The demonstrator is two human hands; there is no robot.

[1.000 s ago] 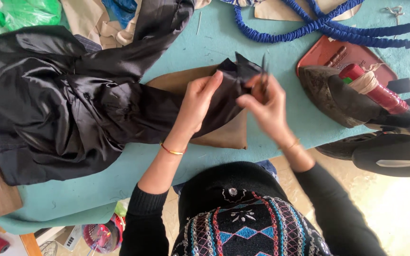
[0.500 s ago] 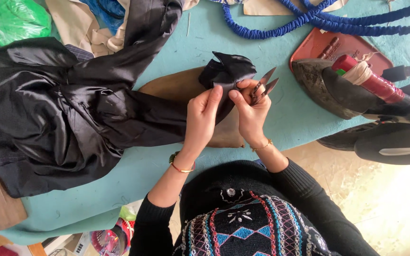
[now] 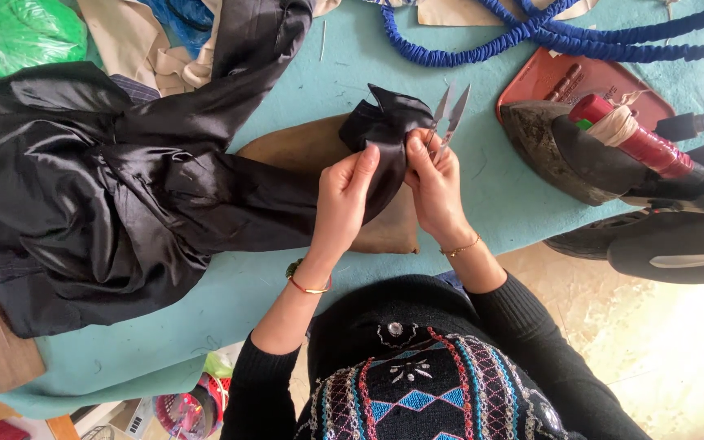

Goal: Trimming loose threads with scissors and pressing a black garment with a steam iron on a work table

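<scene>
Black satin cloth [image 3: 124, 195] lies in a big heap on the teal table [image 3: 482, 195], spread well to the person's left. One long strip of it runs rightward from the heap, across a brown pad [image 3: 303, 151], and ends in a bunched tip right at the hands.

Left hand [image 3: 344, 195]: closed on the strip, thumb and fingers pinching the fold just below the tip. Right hand [image 3: 435, 186]: closed around small snips [image 3: 450, 114], also pressing the cloth tip against the left hand's fingers. The hands almost touch, with the cloth between them.

Snips: blades point up and away from the person, slightly parted, clear above the knuckles. The tip of cloth sits just left of the blades (beside them, not between them, as far as I can tell).

Key relation: the strip's long axis runs left to right, tail to the heap, free end at the hands. The blades stand roughly across that axis. Both hands are at the cloth end; the right is nearer the cutting edge, the left nearer the bulk.

Room: bare table beyond the blades, up to a coiled blue cord [image 3: 482, 45]. To the right, near the right wrist, sits an iron [image 3: 588, 155] on a red tray [image 3: 580, 77]; little sideways room there. The table's near edge runs just under the wrists. The left side is crowded with cloth.
</scene>
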